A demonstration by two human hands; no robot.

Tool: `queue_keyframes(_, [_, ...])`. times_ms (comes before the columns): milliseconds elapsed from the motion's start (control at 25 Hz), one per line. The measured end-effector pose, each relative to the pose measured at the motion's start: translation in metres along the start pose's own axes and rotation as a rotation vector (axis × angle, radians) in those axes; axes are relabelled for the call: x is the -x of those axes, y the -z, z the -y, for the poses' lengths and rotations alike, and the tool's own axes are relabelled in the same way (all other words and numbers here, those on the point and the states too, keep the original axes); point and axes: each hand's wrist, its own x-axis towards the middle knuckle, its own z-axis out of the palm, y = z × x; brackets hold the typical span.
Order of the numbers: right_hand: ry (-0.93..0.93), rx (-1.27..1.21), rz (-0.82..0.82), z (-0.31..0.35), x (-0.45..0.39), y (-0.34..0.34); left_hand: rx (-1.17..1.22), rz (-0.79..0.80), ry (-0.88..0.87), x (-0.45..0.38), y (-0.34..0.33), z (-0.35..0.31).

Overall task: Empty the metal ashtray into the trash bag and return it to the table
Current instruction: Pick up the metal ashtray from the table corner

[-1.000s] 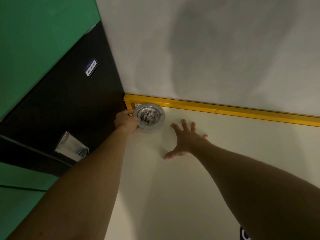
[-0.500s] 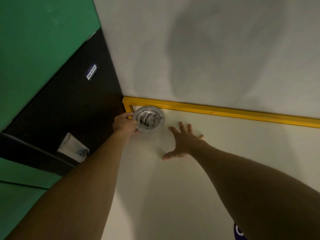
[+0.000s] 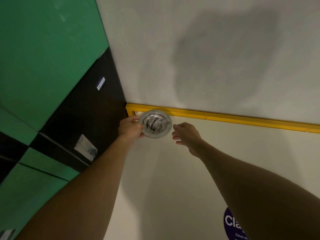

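Observation:
A round metal ashtray [image 3: 155,124] with dark speckled ash in its bowl is at the far left corner of the cream table [image 3: 173,179]. My left hand [image 3: 129,127] grips its left rim and holds it slightly tilted, overlapping the yellow strip. My right hand [image 3: 186,134] hovers just right of the ashtray with loosely curled fingers, not touching it. No trash bag is in view.
A yellow strip [image 3: 242,117] runs along the table's far edge against a pale wall. Left of the table are black and green panels, a small label [image 3: 100,83] and a shiny metal piece [image 3: 86,148]. A purple round sticker [image 3: 232,224] lies near me.
My left hand has raised and tilted the ashtray off the table corner. My right hand lifted from the tabletop, its fingers curling, and moved closer to the ashtray.

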Motion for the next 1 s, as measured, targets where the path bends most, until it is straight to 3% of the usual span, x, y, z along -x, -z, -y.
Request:
queue_keyframes(560, [-0.016, -0.289, -0.026, 0.036, 0.12, 0.068, 0.042, 0.115, -0.112, 0.135, -0.005, -0.039])
queue_keyframes(1000, [0.025, -0.348, -0.074, 0.03, 0.231, 0.117, 0.052, 0.209, -0.222, 0.249, -0.005, -0.05])
